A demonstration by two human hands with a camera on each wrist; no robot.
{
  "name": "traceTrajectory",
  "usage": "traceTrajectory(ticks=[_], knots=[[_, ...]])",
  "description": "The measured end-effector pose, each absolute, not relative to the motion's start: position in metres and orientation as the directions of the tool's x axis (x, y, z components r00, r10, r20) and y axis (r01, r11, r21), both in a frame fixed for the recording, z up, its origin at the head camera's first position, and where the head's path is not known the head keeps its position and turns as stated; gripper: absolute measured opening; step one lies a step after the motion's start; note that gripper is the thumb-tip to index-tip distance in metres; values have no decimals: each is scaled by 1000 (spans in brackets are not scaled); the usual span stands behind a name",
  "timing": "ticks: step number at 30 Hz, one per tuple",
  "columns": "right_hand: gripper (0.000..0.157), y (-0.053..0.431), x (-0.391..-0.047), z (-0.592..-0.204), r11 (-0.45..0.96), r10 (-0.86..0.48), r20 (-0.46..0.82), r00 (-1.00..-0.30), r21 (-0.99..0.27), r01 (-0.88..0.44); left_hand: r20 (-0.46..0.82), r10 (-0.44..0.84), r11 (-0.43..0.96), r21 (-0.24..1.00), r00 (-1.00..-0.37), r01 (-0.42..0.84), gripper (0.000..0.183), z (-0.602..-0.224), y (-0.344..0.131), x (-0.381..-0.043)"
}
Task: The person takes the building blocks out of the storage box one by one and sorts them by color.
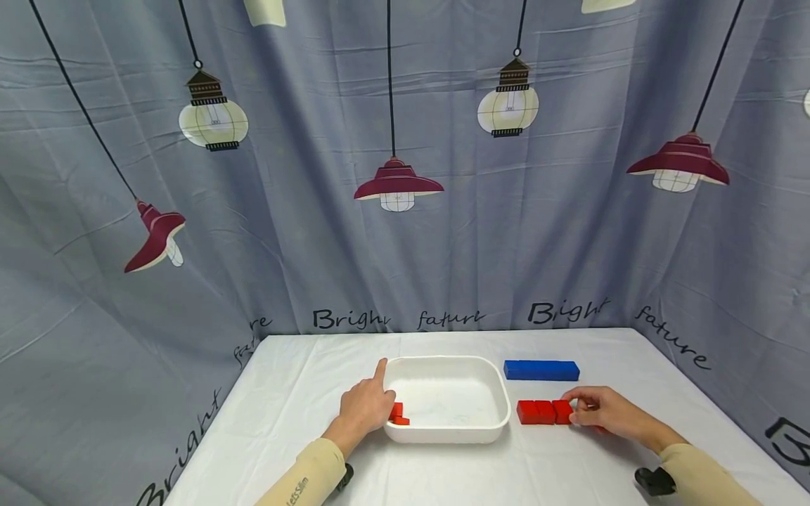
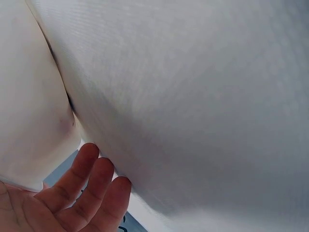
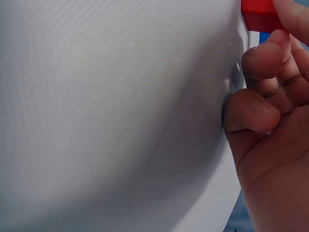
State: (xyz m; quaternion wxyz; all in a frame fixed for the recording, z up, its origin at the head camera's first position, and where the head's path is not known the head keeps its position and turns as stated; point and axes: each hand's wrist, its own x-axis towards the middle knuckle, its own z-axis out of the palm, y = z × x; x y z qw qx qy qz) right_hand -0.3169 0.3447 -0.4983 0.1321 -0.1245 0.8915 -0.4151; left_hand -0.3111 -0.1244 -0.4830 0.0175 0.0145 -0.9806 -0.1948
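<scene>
A white rectangular basin (image 1: 446,437) stands mid-table, with small red blocks (image 1: 397,410) inside its left end, partly hidden by my left hand (image 1: 368,403). That hand rests against the basin's left rim, its index finger pointing forward along the side. In the left wrist view its other fingers (image 2: 99,188) extend beside the basin wall (image 2: 34,96). Right of the basin lies a short row of red blocks (image 1: 536,412). My right hand (image 1: 610,413) pinches the red block (image 1: 562,412) at the row's right end between thumb and finger, other fingers curled.
Behind the red row, a blue bar (image 1: 541,370) lies lengthwise on the white-covered table (image 1: 455,478). A grey curtain (image 1: 443,267) printed with lamps hangs beyond the table's far edge. Dark wrist devices (image 1: 654,482) sit below both forearms.
</scene>
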Motion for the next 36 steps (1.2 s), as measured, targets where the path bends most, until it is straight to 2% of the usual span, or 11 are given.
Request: traceTrajectory(ticks=[21,30,36], knots=[[50,337,-315,-491,624,-335,-160,-929,-776,-91,25,-32,926,377,-999,-20,66,-483,-125,-309],[48,318,-320,-471,685,-330,-92,-940,-708,-171,34,-35,928,372,-999,-20,66,-482,-125,-309],[51,301,-325,-458,671,-347,-94,-933,-720,-178,41,-25,932,361,-999,-8,66,-483,-125,-309]])
